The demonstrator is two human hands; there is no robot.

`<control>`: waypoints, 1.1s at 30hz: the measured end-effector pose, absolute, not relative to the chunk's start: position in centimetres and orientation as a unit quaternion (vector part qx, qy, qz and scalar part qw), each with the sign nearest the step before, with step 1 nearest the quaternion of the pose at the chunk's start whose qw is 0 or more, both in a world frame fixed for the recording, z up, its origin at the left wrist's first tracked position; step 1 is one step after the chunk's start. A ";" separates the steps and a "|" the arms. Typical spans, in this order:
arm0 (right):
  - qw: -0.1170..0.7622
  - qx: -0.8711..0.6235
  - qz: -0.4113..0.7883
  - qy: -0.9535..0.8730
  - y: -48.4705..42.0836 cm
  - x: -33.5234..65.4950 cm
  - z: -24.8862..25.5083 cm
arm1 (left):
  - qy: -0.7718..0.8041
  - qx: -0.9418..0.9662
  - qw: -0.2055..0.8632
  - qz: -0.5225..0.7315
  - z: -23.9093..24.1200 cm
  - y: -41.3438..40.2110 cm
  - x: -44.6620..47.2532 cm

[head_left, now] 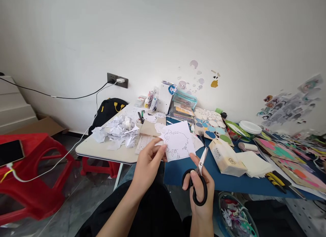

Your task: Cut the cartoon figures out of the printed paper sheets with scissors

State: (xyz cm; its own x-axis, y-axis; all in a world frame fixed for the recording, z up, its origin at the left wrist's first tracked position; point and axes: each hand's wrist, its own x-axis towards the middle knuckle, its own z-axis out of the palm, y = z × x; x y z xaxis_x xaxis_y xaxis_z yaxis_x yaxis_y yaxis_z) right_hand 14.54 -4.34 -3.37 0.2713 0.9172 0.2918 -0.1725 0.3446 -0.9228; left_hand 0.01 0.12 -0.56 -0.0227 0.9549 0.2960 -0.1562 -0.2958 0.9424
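Observation:
My left hand point(150, 162) pinches the lower left edge of a white sheet of paper point(179, 140) between thumb and fingers. Black line art of a character's head with hair and eyes covers the sheet, which is held up above the table's front edge. In my right hand point(203, 186) is a pair of scissors point(201, 167) with black handles, my thumb and fingers through the loops. The blades point up and look closed, just right of the sheet. My right index fingertip is at the paper's lower right corner; whether it touches cannot be made out.
Paper scraps point(119, 131) heap up on the white table point(102, 152) at left. A tissue pack point(226, 159), napkins point(254, 164) and a yellow-black tool point(276, 181) lie on the blue tabletop point(178, 174). Below stands a bin point(236, 215) of scraps; at left, a red stool point(38, 176).

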 end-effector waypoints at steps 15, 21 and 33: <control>0.614 -0.396 0.422 -0.536 -4.2 14.8 -4.1 | 0.406 0.571 0.369 0.611 -0.1 -1.0 -0.6; 0.515 -0.338 0.495 -0.612 -4.4 15.4 -3.8 | 0.411 0.595 0.331 0.607 0.3 -1.7 -0.9; 0.552 -0.340 0.476 -0.594 -4.7 13.7 -3.4 | 0.423 0.599 0.302 0.609 0.5 -2.5 -0.2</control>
State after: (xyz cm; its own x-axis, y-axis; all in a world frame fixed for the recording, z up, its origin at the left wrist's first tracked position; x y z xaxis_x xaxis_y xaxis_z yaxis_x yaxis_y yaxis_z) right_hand 13.74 -4.71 -3.42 -0.1591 0.9299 0.3317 -0.1211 0.3151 -0.9413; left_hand -0.18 -2.55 0.46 -0.1005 0.8753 0.4730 0.1385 -0.4585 0.8778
